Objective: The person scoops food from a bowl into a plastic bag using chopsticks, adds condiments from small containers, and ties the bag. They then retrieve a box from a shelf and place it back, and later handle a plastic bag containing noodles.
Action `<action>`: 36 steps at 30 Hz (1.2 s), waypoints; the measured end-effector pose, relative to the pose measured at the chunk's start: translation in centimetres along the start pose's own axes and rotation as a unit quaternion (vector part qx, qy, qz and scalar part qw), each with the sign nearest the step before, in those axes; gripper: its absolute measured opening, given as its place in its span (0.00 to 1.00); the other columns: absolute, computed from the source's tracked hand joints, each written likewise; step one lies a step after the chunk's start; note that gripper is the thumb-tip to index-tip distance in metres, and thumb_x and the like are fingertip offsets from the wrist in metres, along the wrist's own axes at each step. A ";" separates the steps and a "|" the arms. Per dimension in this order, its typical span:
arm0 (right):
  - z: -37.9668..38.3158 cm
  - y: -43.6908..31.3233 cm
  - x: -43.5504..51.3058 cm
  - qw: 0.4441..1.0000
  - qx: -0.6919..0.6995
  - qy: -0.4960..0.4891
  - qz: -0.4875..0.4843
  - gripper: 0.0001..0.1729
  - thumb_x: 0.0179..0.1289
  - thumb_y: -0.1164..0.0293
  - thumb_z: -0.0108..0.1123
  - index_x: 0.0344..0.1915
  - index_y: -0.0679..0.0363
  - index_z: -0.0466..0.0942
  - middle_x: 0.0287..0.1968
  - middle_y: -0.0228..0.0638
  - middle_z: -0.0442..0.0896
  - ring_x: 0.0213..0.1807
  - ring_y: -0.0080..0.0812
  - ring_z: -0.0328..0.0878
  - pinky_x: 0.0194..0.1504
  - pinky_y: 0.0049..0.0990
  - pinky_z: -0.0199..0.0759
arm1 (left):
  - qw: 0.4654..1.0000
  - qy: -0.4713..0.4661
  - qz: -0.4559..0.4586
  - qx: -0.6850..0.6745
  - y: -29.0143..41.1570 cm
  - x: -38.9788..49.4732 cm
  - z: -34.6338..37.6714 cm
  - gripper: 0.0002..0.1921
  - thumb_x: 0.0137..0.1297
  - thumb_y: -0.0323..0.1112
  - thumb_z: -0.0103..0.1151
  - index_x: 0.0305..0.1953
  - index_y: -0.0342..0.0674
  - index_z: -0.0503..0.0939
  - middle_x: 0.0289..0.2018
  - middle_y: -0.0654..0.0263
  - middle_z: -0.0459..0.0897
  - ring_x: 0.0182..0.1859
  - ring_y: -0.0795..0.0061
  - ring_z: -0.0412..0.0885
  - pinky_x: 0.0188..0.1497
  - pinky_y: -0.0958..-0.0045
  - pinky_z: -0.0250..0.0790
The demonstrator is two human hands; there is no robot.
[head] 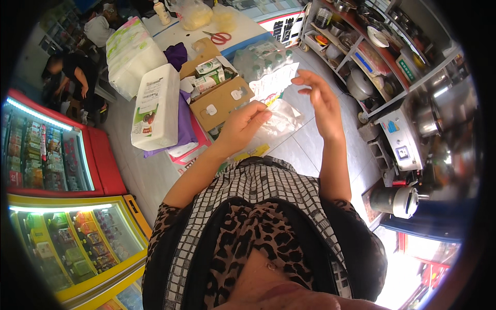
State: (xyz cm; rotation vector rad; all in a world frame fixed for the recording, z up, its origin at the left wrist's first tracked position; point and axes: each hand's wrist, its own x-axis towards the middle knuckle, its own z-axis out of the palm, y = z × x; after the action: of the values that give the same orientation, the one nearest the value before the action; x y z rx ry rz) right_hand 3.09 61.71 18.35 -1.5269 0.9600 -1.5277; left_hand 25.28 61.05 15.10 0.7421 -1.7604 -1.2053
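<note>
My left hand [246, 126] pinches the edge of a clear plastic bag [285, 118] between thumb and fingers. A white printed sheet [275, 79], bright with glare, lies at or in the bag; which one I cannot tell. Raised to the right, my right hand [319, 102] has its fingers spread and slightly curled near the sheet's right edge, with nothing visible in it. Left of the bag is an open cardboard box [221, 104] with small white-and-green packets [211, 79] inside. A shrink-wrapped pack of bottles [265, 58] stands beyond the bag.
Wrapped white packs [155, 108] and a purple bag [186, 120] lie left of the box. Red-handled scissors [220, 38] rest on the white table [248, 30]. Drinks coolers [104, 159] stand at left, shelves with pots [358, 83] at right. Another person [79, 75] is at the upper left.
</note>
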 end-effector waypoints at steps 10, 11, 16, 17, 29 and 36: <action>2.8 3.5 -2.0 0.991 -0.060 0.041 0.111 0.09 0.63 0.75 0.60 0.41 0.65 0.82 0.31 0.27 0.83 0.32 0.17 0.75 0.33 0.21 0.69 | 0.959 0.165 0.107 0.205 -0.1 1.3 -1.2 0.07 0.67 0.35 0.59 0.41 0.38 0.78 0.33 0.66 0.78 0.31 0.77 0.74 0.34 0.75 0.66; 2.6 3.7 -1.9 0.991 -0.067 0.039 0.107 0.08 0.63 0.76 0.59 0.41 0.65 0.82 0.29 0.26 0.82 0.29 0.16 0.74 0.32 0.20 0.69 | 0.886 0.213 0.204 0.358 0.0 1.4 -1.2 0.07 0.64 0.34 0.60 0.41 0.40 0.79 0.35 0.66 0.79 0.31 0.75 0.75 0.35 0.73 0.67; 2.5 3.4 -0.7 0.986 -0.119 -0.035 0.108 0.08 0.63 0.75 0.58 0.39 0.65 0.82 0.27 0.28 0.82 0.29 0.16 0.73 0.32 0.20 0.68 | 0.827 0.055 0.301 0.471 0.2 0.8 0.4 0.13 0.57 0.37 0.64 0.43 0.44 0.79 0.44 0.69 0.78 0.33 0.68 0.77 0.34 0.67 0.71; 2.5 3.2 -0.4 0.986 -0.125 -0.056 0.091 0.08 0.63 0.75 0.58 0.39 0.65 0.82 0.27 0.29 0.82 0.28 0.16 0.73 0.32 0.20 0.68 | 0.833 0.051 0.272 0.480 0.3 0.6 0.8 0.14 0.57 0.38 0.64 0.44 0.44 0.79 0.43 0.69 0.78 0.33 0.68 0.77 0.34 0.67 0.71; 2.3 6.5 0.9 0.942 -0.325 0.083 -0.011 0.07 0.64 0.70 0.60 0.34 0.63 0.79 0.26 0.49 0.80 0.25 0.48 0.77 0.27 0.37 0.68 | 0.875 -0.162 0.174 0.422 -1.2 0.6 2.1 0.05 0.60 0.32 0.56 0.36 0.40 0.76 0.35 0.65 0.75 0.39 0.63 0.77 0.36 0.64 0.73; -1.3 7.0 1.5 0.945 -0.317 0.070 0.036 0.13 0.70 0.63 0.57 0.39 0.62 0.79 0.24 0.50 0.79 0.24 0.43 0.75 0.29 0.34 0.69 | 0.882 -0.199 0.179 0.387 -2.0 -0.6 1.3 0.06 0.54 0.25 0.54 0.35 0.37 0.76 0.38 0.63 0.75 0.44 0.61 0.75 0.43 0.64 0.72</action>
State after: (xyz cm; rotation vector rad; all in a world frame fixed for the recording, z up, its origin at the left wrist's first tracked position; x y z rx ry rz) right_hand 1.82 57.34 12.62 -1.7936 1.6898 -1.3529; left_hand 24.45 61.41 12.81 0.5701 -2.6353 -0.3784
